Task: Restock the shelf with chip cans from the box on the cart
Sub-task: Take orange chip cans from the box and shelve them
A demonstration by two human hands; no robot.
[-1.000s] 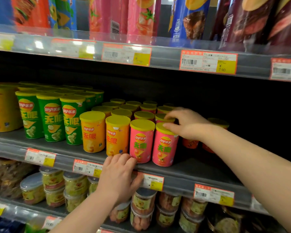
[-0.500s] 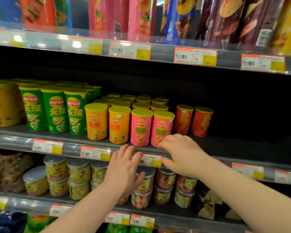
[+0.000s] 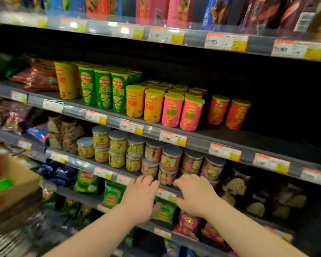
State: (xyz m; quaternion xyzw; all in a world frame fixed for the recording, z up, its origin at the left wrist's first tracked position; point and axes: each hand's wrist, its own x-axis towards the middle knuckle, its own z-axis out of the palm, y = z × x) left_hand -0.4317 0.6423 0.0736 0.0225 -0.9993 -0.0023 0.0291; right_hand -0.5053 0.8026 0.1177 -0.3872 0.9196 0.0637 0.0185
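Seen from the head view, the chip cans [image 3: 171, 112] stand in rows on the middle shelf [image 3: 198, 141]: green, orange, pink and red ones. The left hand [image 3: 139, 199] and the right hand [image 3: 195, 195] are lower down, side by side, in front of some small jars [image 3: 170, 158]. Each grip is loose and holds nothing. The box [image 3: 17, 184] is blurry at the left edge.

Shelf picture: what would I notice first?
The bright chip cans on the middle shelf: green, orange, pink, red in a row. Then the left hand and right hand, empty, low in the middle before the jars. A cardboard box peeks in at the left edge.
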